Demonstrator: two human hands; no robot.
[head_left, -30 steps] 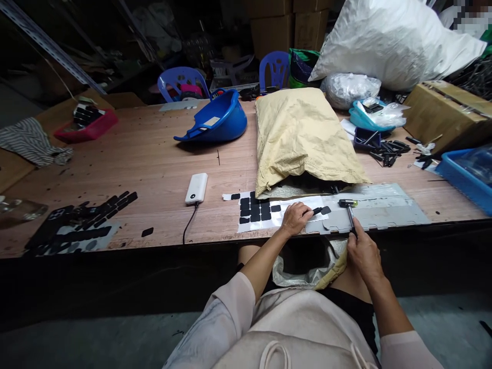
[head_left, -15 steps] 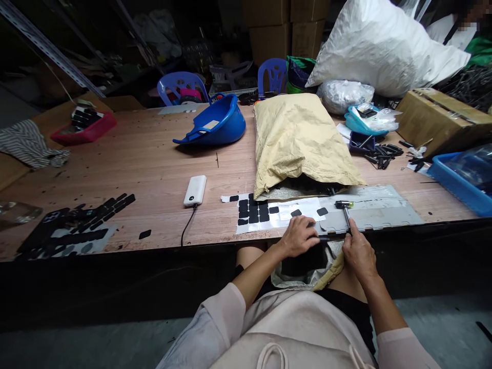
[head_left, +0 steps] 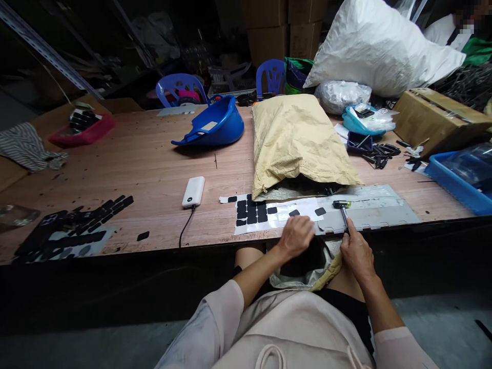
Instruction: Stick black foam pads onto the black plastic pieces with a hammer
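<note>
My right hand (head_left: 357, 251) is wrapped around the handle of a small hammer (head_left: 341, 204), whose dark head with a yellowish end rests over a grey board (head_left: 369, 215) at the table's front edge. To its left, my left hand (head_left: 296, 236) hovers at the edge, fingers smeared by motion, so I cannot tell whether anything is in them. Just beyond it lies a white backing sheet (head_left: 282, 211) with rows of black rounded-square pads (head_left: 252, 210). An open sack (head_left: 326, 266) sits on the lap below the hands, its inside dark.
A large yellow sack (head_left: 300, 138) lies behind the sheet, black parts showing at its mouth. Left of it are a white power bank (head_left: 193, 191) with a cable and a blue basin (head_left: 223, 123). A blue tray (head_left: 457, 184) and cardboard box (head_left: 438, 120) stand right.
My left hand has lifted slightly, and the dark piece by its fingertips no longer shows. My right hand keeps the hammer in nearly the same place. The view has shifted a little.
</note>
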